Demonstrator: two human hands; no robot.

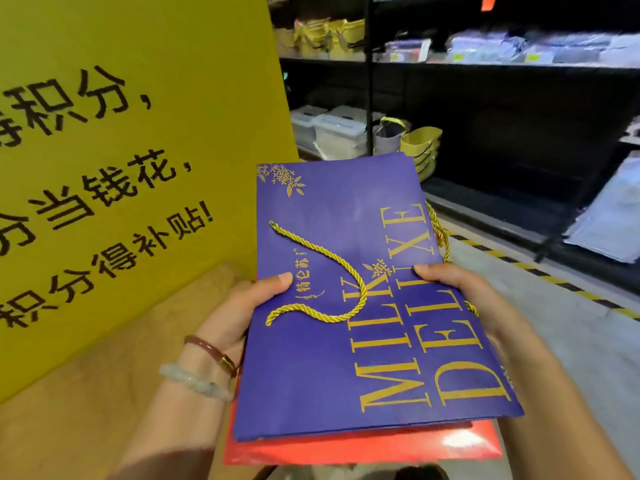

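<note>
Several dark shelves (502,65) stand behind the purple bags (311,375).

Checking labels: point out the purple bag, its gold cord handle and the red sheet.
purple bag (311,358), head view, front panel.
gold cord handle (362,291), head view, loop bend.
red sheet (363,448), head view, lower edge.

Fingers of left hand (239,313) & right hand (467,292) are hidden under the purple bag (363,341); only thumbs are seen on top. A red item (363,445) beneath is mostly covered, so its kind can't be told. The 2nd gold cord (440,230) is largely hidden behind the bag's rt edge. Yellow sign (121,133) is cut off at left & top, chars cropped. Packs (519,46) on the shelves (502,65) are blurred, labels unreadable.
</note>
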